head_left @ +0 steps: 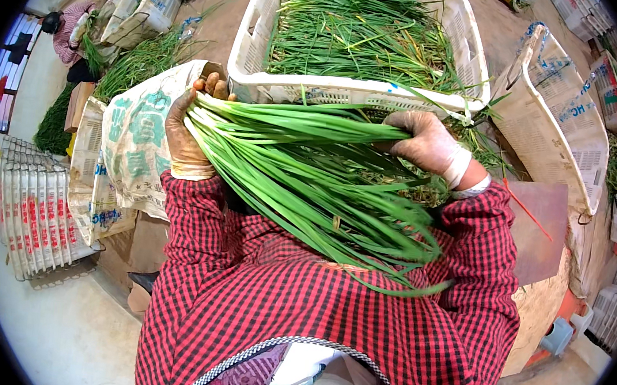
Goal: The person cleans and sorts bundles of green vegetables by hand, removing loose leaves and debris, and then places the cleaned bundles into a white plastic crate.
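Note:
A bunch of long green chives (304,163) spans the space between my hands, over my checked red and black smock. My left hand (195,127) is wrapped round the pale stem ends, with its fingertips showing above them. At the other side, my right hand (426,145) pinches some of the green leaves between thumb and fingers. The loose leaf tips fan out and droop toward my chest. Thin pale gloves with bare or soiled fingertips seem to cover both hands. Beyond them, a white plastic crate (354,88) holds a thick layer of chives.
A printed white sack (141,134) lies by my left arm. Upright printed panels (561,112) stand at the right, beside a flat brown board (536,227). Stacked white folded packs (41,209) are at far left. Another person (73,32) handles greens at the upper left.

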Tool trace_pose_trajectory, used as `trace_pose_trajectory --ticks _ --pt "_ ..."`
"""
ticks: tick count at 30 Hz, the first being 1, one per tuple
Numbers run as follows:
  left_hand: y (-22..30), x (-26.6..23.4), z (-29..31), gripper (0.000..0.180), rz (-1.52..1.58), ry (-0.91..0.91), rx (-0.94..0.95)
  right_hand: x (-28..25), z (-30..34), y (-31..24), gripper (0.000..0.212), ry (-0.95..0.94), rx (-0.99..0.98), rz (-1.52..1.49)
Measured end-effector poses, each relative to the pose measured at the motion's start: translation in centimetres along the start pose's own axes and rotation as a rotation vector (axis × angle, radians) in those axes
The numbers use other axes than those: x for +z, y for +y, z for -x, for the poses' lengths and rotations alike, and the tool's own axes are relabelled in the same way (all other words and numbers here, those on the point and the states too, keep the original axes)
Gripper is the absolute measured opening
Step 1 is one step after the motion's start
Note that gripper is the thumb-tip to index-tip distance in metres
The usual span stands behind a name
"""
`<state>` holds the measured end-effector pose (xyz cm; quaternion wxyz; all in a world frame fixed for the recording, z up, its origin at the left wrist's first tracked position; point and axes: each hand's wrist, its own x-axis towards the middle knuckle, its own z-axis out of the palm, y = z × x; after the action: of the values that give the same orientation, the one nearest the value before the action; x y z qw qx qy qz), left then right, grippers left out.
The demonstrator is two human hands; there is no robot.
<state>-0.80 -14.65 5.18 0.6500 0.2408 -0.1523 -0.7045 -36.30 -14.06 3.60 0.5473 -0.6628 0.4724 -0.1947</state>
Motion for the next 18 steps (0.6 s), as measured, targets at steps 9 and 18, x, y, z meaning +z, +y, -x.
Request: trace_pose_trajectory --ticks 9,18 --pt "0.4 -0.6 -0.6 0.016 -0.102 0.149 0.310 1.6 4.9 -3.2 0.025 0.546 -0.483 0.273" --pt "0.5 0.4 -0.3 0.011 -0.092 0.086 0.400 7.0 3.0 1.6 0.039 0.266 0.131 -0.069"
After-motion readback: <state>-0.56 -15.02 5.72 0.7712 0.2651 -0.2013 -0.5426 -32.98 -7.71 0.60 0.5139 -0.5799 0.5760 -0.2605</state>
